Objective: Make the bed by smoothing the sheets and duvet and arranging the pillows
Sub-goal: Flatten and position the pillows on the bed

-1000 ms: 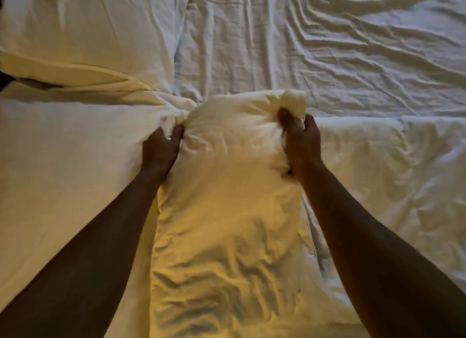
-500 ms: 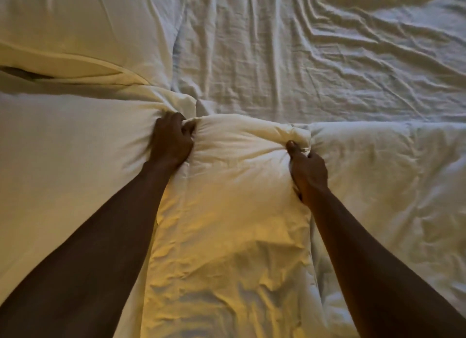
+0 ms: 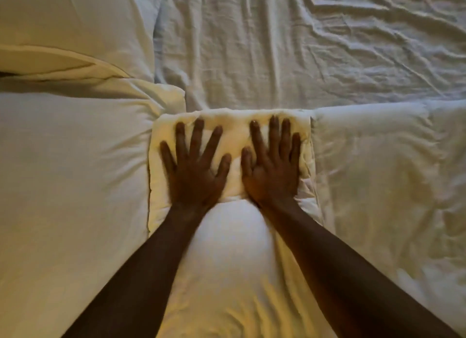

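A cream-white pillow [image 3: 227, 249] lies lengthwise in the middle of the bed, its far end flattened. My left hand [image 3: 195, 166] and my right hand [image 3: 271, 166] press flat on that far end side by side, fingers spread and straight. A larger white pillow [image 3: 70, 173] lies to its left, touching it. Another pillow [image 3: 75, 22] sits at the far left corner. The white duvet [image 3: 390, 173] lies bunched to the right of the middle pillow. A wrinkled white sheet [image 3: 302, 47] covers the far part of the bed.
Only bedding fills the view. The sheet's creases run diagonally across the upper right. A dark gap [image 3: 7, 74] shows between the two left pillows at the frame's left edge.
Both hands let go of the pillow's far corners, which they gripped before, and now lie flat on its far end. The pillow end has dropped and flattened.
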The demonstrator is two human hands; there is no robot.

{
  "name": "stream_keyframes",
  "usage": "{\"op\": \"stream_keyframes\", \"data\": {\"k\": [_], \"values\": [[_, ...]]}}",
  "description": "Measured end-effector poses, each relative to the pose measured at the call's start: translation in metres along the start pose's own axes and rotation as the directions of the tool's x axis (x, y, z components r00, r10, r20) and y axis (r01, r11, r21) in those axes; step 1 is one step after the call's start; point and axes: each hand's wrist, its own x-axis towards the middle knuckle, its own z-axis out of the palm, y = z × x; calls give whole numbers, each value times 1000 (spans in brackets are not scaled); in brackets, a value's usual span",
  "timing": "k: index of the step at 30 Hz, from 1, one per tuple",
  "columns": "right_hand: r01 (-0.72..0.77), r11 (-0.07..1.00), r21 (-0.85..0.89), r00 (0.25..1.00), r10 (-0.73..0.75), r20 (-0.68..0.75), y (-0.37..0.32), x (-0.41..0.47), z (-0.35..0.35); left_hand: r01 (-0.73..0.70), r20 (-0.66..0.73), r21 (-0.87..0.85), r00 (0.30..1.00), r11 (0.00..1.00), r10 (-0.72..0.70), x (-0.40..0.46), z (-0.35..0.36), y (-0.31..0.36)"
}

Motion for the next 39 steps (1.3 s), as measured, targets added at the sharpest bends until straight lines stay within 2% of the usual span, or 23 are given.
{"op": "stream_keyframes", "data": {"k": [3,7,12,15,17,20,22,27,32,36,39], "values": [[27,999,34,999,-28,24,6,6,51,-12,-26,52,1000,999,13,6,38,-1],[34,997,68,999,-35,12,7,19,75,-24,-47,76,999,997,27,13,60,-1],[22,997,77,997,-28,79,4,18,43,9,-29,68,1000,998,-7,7,32,5],[-45,998,47,975,33,221,-9,-6,4,57,104,-68,993,996,-50,-17,-1,19],[-74,993,88,965,49,258,-26,-61,-22,100,167,-135,983,986,-77,-59,-24,26],[11,991,130,967,-44,249,-37,-172,-56,132,161,-12,979,991,-129,-155,-47,25],[45,990,136,968,-76,239,-18,-211,-62,149,160,107,973,983,-165,-201,-46,24],[-9,998,58,990,1,142,36,-223,-30,196,193,143,956,970,-222,-211,-5,28],[-35,999,19,992,33,119,48,-229,30,214,163,143,958,966,-236,-209,40,22],[-23,1000,12,995,22,99,49,-227,34,207,110,152,968,967,-224,-210,37,24],[-1,999,41,994,-4,108,52,-229,15,179,128,116,973,977,-193,-223,15,20]]}}
